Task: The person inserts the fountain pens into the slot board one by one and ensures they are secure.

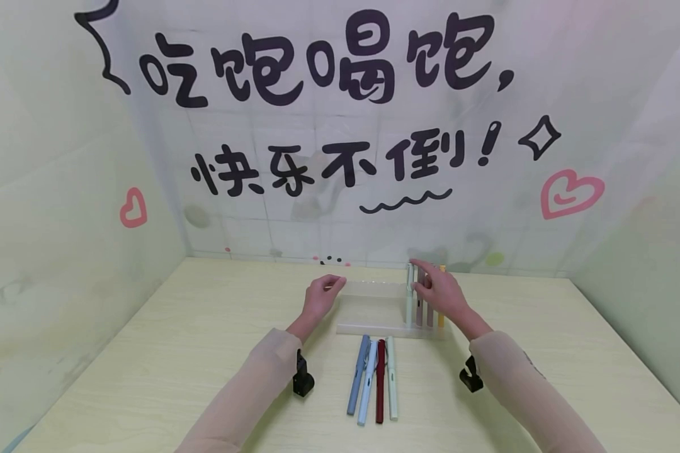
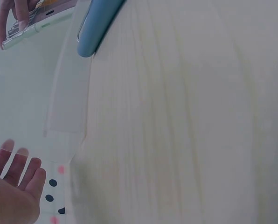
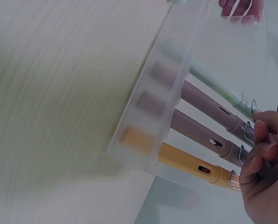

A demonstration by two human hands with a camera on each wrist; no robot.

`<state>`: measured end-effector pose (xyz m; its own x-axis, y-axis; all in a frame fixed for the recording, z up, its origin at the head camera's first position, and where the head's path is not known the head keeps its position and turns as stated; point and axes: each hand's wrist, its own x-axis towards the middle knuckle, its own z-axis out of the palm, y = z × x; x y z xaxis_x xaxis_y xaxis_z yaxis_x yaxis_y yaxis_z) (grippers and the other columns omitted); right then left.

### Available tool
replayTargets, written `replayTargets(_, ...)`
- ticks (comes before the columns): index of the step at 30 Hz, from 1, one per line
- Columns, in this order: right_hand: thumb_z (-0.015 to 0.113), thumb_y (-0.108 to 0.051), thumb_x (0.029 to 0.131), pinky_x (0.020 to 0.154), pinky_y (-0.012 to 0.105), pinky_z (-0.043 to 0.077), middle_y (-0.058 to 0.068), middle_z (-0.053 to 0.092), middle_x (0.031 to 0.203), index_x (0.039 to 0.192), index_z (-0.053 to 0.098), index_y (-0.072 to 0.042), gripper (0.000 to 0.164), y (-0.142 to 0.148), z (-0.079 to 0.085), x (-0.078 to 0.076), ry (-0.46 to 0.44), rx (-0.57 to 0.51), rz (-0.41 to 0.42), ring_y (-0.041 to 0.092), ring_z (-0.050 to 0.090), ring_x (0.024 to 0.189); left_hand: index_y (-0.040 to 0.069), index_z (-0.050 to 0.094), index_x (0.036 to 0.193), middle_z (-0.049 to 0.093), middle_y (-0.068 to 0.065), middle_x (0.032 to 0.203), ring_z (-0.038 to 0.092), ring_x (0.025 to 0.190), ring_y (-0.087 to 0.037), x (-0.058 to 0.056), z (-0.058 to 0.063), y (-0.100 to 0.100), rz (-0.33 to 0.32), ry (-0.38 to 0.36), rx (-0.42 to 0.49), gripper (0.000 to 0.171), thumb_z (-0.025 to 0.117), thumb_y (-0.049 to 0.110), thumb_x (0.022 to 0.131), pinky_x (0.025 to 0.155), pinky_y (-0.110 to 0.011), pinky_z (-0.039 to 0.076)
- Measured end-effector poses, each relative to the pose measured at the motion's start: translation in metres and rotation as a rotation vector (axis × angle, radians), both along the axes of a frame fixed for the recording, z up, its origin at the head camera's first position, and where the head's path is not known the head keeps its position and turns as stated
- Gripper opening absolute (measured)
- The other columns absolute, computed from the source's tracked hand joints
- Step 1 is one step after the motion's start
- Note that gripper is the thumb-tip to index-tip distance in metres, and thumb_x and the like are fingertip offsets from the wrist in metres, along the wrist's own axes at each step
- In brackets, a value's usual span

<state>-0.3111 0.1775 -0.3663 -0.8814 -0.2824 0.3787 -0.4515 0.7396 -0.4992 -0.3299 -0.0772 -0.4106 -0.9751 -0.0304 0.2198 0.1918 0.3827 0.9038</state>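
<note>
- Sleeves (image 1: 243, 390), pale, a pair; cut off at the lower edge.
- Four pens, side by side on the tabletop (image 1: 204, 390): slate-blue pen (image 1: 357, 380), light-blue pen (image 1: 366, 387), dark-red pen (image 1: 380, 387), mint pen (image 1: 393, 384). Long axes run near to far, capped ends toward the rack; the left wrist view crops the slate-blue one.
- Pen rack (image 1: 372, 311), translucent, just beyond them; panel edges hard to make out.
- Pale-green pen (image 3: 216, 88), leftmost in the rack's row; long axis upright, cap up, lower end blurred behind the frosted front rail (image 1: 368, 329).
- Right hand (image 1: 446, 296): fingers narrow, pinching that pen's cap.
- Mauve pens (image 3: 209, 103), two, and yellow-orange pen (image 3: 185, 161), upright to its right; caps partly hidden by the right hand.
- Left hand (image 1: 321, 297): fingers narrow, holding the rack's upper left corner; some fingertips show through the panel.
- Backdrop (image 1: 340, 242), black lettering.
</note>
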Motion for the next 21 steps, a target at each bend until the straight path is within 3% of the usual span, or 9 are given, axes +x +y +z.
replayTargets(9, 0.062, -0.011, 0.083, 0.041, 0.028, 0.032, -0.005, 0.040, 0.049, 0.126, 0.047, -0.005, 0.046, 0.002, 0.000, 0.004, 0.079, -0.031, 0.002, 0.012, 0.036, 0.043, 0.002, 0.064, 0.098, 0.062, -0.010, 0.096, 0.056, 0.093, -0.024, 0.001, 0.000, 0.000, -0.013, -0.005, 0.006, 0.029, 0.055, 0.028, 0.088, 0.078, -0.034, 0.046)
replayTargets(15, 0.063, -0.009, 0.081, 0.044, 0.027, 0.035, -0.007, 0.044, 0.053, 0.118, 0.053, -0.005, 0.038, -0.003, 0.000, 0.017, 0.124, -0.089, 0.040, 0.011, 0.038, 0.046, 0.002, 0.064, 0.099, 0.062, -0.010, 0.097, 0.056, 0.093, -0.023, 0.001, 0.000, 0.000, -0.010, -0.010, 0.008, 0.029, 0.056, 0.028, 0.088, 0.078, -0.034, 0.046)
replayTargets(21, 0.065, -0.006, 0.079, 0.046, 0.024, 0.038, -0.009, 0.047, 0.056, 0.110, 0.058, -0.005, 0.032, -0.009, -0.012, 0.031, 0.088, -0.104, 0.104, 0.007, 0.041, 0.049, 0.002, 0.064, 0.099, 0.062, -0.010, 0.096, 0.056, 0.093, -0.024, 0.000, 0.000, -0.001, -0.009, -0.008, 0.012, 0.029, 0.056, 0.027, 0.087, 0.077, -0.034, 0.046)
